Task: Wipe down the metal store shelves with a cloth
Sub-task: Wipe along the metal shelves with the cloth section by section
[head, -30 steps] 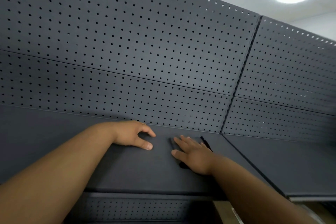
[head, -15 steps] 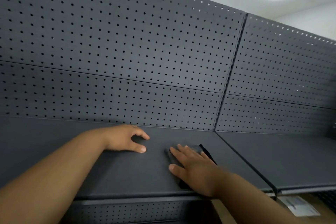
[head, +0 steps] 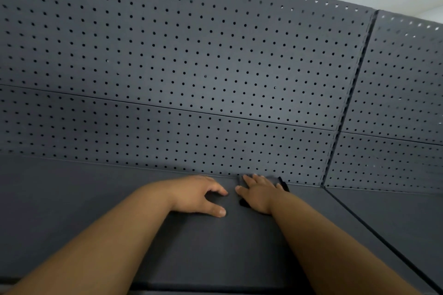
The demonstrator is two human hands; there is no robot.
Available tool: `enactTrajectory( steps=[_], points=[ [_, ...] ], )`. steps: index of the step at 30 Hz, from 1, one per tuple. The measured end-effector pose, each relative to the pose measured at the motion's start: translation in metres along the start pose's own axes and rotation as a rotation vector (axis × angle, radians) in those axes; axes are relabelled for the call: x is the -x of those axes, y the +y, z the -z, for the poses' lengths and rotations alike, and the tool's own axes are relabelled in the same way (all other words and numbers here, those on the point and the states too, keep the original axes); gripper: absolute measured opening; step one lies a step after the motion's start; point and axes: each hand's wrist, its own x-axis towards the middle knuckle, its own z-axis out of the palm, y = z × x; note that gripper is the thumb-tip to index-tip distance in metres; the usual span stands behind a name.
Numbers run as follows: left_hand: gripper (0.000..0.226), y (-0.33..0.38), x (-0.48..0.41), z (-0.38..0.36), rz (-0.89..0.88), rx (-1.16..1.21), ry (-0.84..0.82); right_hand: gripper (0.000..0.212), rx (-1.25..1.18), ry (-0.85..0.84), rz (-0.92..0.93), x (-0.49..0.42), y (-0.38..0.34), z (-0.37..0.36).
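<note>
On the shelf (head: 72,199), right hand (head: 260,193) presses the cloth (head: 283,185), fingers (head: 248,181) straight.

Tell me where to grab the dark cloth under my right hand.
Probably the corner poking out beside the right hand, pinched from the right. The cloth lies flat on the shelf, its far edge close to the pegboard back panel, so that side is blocked.

Nothing legible here — the dark grey perforated metal back panel (head: 215,67) and the flat dark grey metal shelf (head: 72,199) carry no readable text, label or number.
</note>
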Motion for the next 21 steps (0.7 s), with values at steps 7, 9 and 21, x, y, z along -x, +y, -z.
enactTrajectory(
  steps=[7,9,21],
  points=[
    [0.063,0.002,0.001,0.002,0.006,0.044,-0.005,0.069,0.023,0.003,0.028,0.005,0.004,-0.001],
    [0.063,0.001,0.001,0.002,0.011,0.054,0.003,0.069,0.023,-0.003,0.051,0.013,0.005,-0.002],
    [0.068,-0.002,0.002,0.003,0.031,-0.005,-0.015,0.067,0.013,0.019,0.134,0.136,0.01,-0.017]
  ],
)
